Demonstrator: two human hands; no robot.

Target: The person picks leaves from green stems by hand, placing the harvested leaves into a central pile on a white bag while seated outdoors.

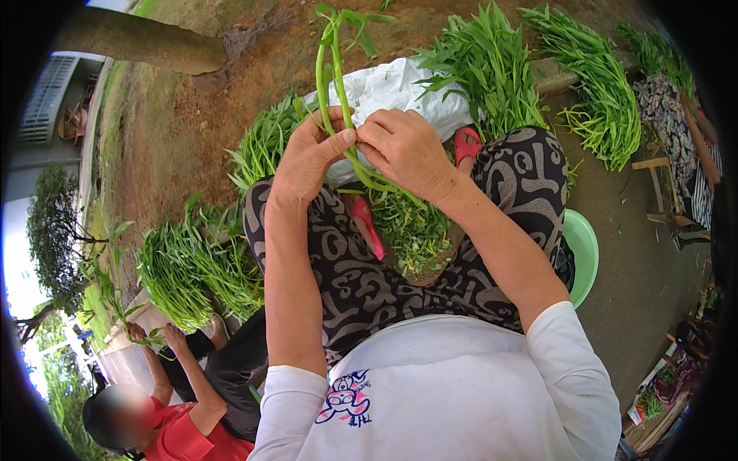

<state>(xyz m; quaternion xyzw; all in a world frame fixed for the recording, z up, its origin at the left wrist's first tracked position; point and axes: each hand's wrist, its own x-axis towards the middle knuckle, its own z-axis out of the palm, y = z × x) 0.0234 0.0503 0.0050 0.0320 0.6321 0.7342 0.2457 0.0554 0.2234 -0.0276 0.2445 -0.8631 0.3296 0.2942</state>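
Both hands meet in front of my knees around long green water spinach stalks (339,81) with leafy tips pointing away from me. My left hand (307,157) pinches them between thumb and fingers. Close beside it, my right hand (407,150) has its fingers curled in on the stalks, its fingertips partly hidden. The lower ends bend down under the right hand. Below, between my feet in pink sandals (366,227), lies a heap of torn leaves and stem bits (415,234). A white plastic sack (377,88) is spread just beyond my hands.
Leafy bundles lie beyond the sack's right end (492,69), farther right (596,100), and at left (192,276). By my right thigh sits a light green basin (586,257). A person in a red shirt (204,434) handles greens at lower left. A wooden stool (653,163) stands right.
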